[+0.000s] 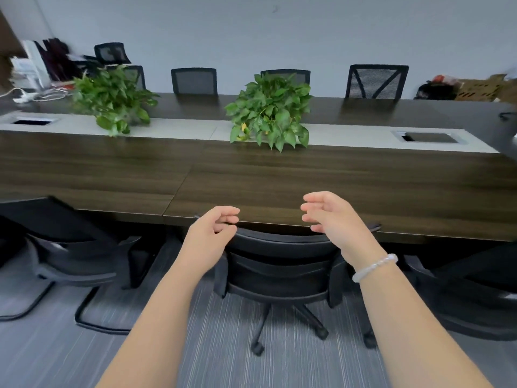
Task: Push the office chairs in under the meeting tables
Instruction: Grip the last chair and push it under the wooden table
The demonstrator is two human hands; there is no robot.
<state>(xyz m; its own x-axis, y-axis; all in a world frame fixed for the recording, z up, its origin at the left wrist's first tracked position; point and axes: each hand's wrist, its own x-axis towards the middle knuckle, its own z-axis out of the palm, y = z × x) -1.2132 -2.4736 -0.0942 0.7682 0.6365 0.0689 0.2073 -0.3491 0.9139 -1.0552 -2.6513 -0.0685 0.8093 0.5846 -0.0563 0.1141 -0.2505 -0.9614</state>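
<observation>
A black wheeled office chair [279, 264] stands straight in front of me, its backrest top tucked against the near edge of the dark wood meeting table [279, 186]. My left hand [212, 231] hovers at the backrest's left top corner, fingers curled loosely, holding nothing. My right hand [333, 217], a white bead bracelet on its wrist, floats above the backrest's right side with fingers apart, clear of the chair. A black sled-base chair [72, 247] stands at the left, partly under the table. Another dark chair [470, 289] shows at the right edge.
Two leafy potted plants [271, 113] [112, 99] sit along the table's pale centre strip, which has cable hatches [428, 138] at both ends. Several mesh-back chairs [376, 82] line the far side. Clutter and boxes [475, 89] stand by the wall. Grey striped carpet [223, 345] lies underfoot.
</observation>
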